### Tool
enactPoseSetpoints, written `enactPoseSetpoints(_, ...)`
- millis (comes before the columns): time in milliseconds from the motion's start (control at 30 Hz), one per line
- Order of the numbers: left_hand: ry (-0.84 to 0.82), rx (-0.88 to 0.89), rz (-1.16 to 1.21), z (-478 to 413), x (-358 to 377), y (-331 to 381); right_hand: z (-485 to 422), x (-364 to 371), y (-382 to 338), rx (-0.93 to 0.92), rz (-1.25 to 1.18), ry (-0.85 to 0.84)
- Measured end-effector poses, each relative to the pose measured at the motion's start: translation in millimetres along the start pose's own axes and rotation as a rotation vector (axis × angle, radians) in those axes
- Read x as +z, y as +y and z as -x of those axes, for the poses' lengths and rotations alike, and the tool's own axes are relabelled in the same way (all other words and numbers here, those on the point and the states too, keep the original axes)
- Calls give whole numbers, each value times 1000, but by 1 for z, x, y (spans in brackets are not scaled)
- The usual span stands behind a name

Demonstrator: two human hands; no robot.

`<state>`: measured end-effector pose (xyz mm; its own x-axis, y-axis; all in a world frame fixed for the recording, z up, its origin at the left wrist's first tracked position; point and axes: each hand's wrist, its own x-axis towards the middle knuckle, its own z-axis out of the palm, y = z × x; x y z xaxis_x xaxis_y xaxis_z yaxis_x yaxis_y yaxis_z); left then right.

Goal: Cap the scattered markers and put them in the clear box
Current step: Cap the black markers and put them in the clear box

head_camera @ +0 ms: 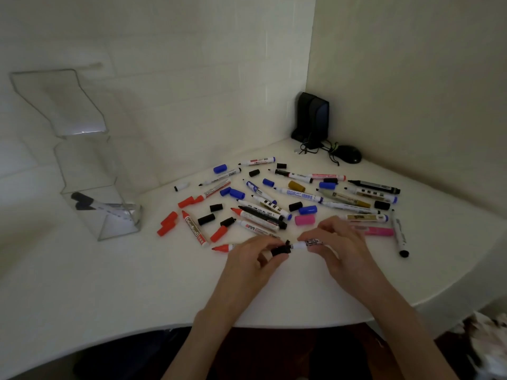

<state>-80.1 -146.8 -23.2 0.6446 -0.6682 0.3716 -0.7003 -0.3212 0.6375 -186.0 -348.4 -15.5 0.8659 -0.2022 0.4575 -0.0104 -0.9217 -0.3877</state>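
Note:
My left hand (pixel 253 255) pinches a black cap (pixel 280 250). My right hand (pixel 338 242) holds a white marker (pixel 306 243) with its black tip pointing left at the cap; tip and cap almost touch. Behind the hands, several uncapped markers (pixel 260 212) and loose caps in red (pixel 167 223), blue (pixel 307 210), black (pixel 206 219) and pink (pixel 304 219) lie scattered on the white desk (pixel 137 283). The clear box (pixel 109 215) stands at the left with its lid tilted up; two capped black markers (pixel 85 202) lie inside.
A black speaker (pixel 312 116) with tangled cables and a black mouse (pixel 348 154) sit in the far corner. Walls close the desk at the back and right. The desk's curved front edge runs just below my forearms.

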Motion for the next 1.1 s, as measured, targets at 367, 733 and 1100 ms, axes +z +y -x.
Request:
enactPoseSetpoints(367, 34, -50, 40, 14, -37, -19, -11, 11, -40, -30, -188, -171)
enactPoseSetpoints(733, 231, 49, 4, 20, -51, -25, -21, 36, -67, -76, -230, -67)
enactPoseSetpoints(1100, 76, -16, -44, 23, -68, -34, -20, 60, -67, -56, -309, -60)
